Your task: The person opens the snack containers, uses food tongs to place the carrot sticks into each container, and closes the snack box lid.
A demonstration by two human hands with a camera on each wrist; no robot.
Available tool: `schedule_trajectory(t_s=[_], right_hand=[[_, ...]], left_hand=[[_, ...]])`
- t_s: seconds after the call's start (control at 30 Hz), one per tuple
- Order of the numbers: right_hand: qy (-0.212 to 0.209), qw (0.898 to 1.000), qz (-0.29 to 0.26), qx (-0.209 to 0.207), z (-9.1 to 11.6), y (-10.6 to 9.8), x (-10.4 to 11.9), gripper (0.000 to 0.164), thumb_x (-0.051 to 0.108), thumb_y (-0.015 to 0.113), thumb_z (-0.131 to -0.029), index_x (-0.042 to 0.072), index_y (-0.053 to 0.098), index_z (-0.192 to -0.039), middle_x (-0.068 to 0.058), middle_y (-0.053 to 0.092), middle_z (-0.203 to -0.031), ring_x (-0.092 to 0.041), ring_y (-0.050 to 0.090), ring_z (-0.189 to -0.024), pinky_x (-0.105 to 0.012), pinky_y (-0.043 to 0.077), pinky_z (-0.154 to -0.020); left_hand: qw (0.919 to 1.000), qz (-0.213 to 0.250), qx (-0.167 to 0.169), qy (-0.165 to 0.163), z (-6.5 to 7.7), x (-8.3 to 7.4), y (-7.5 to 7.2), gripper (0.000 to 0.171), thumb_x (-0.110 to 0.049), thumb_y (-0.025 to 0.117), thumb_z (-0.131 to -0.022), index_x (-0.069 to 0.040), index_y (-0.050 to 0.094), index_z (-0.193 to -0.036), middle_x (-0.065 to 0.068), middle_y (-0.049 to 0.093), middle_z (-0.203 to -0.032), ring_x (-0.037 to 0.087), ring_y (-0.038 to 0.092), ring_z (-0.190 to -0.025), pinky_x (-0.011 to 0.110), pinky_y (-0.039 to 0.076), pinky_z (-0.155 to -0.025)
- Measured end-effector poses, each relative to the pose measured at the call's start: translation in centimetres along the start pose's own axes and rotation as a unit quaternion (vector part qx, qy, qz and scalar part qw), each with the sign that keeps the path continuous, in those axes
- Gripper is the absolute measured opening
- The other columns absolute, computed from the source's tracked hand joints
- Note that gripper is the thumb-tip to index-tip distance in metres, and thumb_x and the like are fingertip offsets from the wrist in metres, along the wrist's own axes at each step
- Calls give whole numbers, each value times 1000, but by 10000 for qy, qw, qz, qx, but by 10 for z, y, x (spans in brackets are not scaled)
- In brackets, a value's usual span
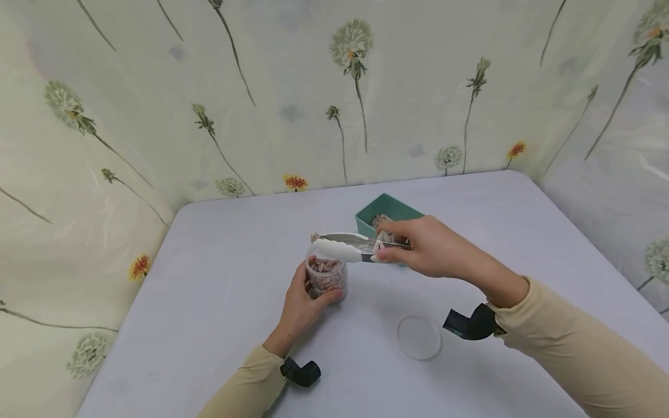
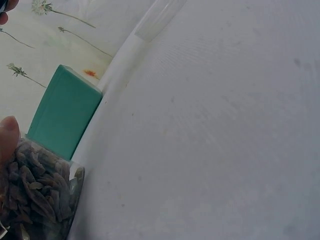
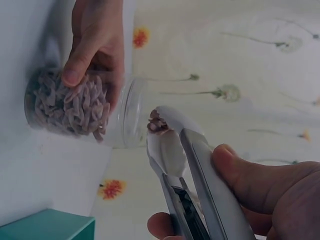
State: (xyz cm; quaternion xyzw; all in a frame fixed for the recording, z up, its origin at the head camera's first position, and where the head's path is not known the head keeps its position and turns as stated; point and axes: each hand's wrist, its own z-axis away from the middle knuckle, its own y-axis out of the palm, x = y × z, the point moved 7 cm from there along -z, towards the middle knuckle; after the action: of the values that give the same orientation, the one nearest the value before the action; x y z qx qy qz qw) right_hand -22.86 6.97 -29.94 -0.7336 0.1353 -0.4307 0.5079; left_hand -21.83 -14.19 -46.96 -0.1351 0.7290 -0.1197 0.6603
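My left hand (image 1: 300, 307) grips a clear plastic jar (image 1: 329, 284) standing on the table, fingers and thumb curled round its side. Brownish-pink dried strips (image 3: 70, 105) fill much of the jar, whose mouth is uncovered. In my right hand (image 1: 428, 247) is a pair of tongs (image 1: 347, 247) with white tips and metal arms. Between the tong tips a small clump of strips (image 3: 158, 123) is pinched, right by the jar's rim. Behind the right hand stands a green rectangular box (image 1: 384, 204) with more strips inside, partly hidden by that hand.
A round clear lid (image 1: 419, 338) lies on the white table (image 1: 235, 249), in front of the right hand. Flower-patterned sheeting (image 1: 292, 116) rises behind and beside the table. Black wrist devices (image 1: 470, 322) sit at both sleeves.
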Motion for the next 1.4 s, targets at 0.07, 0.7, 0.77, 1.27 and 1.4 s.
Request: schedule_trajectory(t_s=[0.07,0.7,0.77,1.27,1.4], right_hand=[[-52,10000,72,37,0,1,1,41,33,69,-92,9,64,-125,2,65,-74,-7,43,-54,-22,37,-49],[-279,9983,457,251,-3,8,6,17,29,70,-92,18,63,-103,8,52,-63,-5,39,-54,-19,34,-50],[-294,9981,476,268,-4,8,6,18,29,70,-91,18,64,-104,8,53,-64,-5,40,-54,-19,34,-50],[-167,9975,602,321,-5,5,6,38,29,74,-88,13,65,-121,7,66,-78,-6,48,-61,-21,43,-53],[-196,9975,625,273,-4,3,7,43,30,74,-87,10,65,-125,5,71,-87,-6,52,-64,-21,45,-56]], left_hand=[[10000,13,-8,-3,1,0,0,88,-28,82,-81,-12,31,-151,12,46,-148,33,42,-141,55,34,-119],[10000,-41,-8,-8,1,1,0,88,-28,83,-80,-14,32,-151,9,48,-147,29,44,-140,53,35,-120],[10000,-30,-6,-39,1,1,0,88,-28,83,-79,-15,32,-151,9,47,-147,28,43,-140,52,34,-120],[9999,-46,-19,123,0,1,0,86,-28,82,-80,-15,33,-150,8,48,-145,29,44,-139,53,36,-119],[9999,-42,-23,119,0,1,0,86,-28,83,-80,-15,34,-149,8,49,-144,28,46,-138,53,36,-119]])
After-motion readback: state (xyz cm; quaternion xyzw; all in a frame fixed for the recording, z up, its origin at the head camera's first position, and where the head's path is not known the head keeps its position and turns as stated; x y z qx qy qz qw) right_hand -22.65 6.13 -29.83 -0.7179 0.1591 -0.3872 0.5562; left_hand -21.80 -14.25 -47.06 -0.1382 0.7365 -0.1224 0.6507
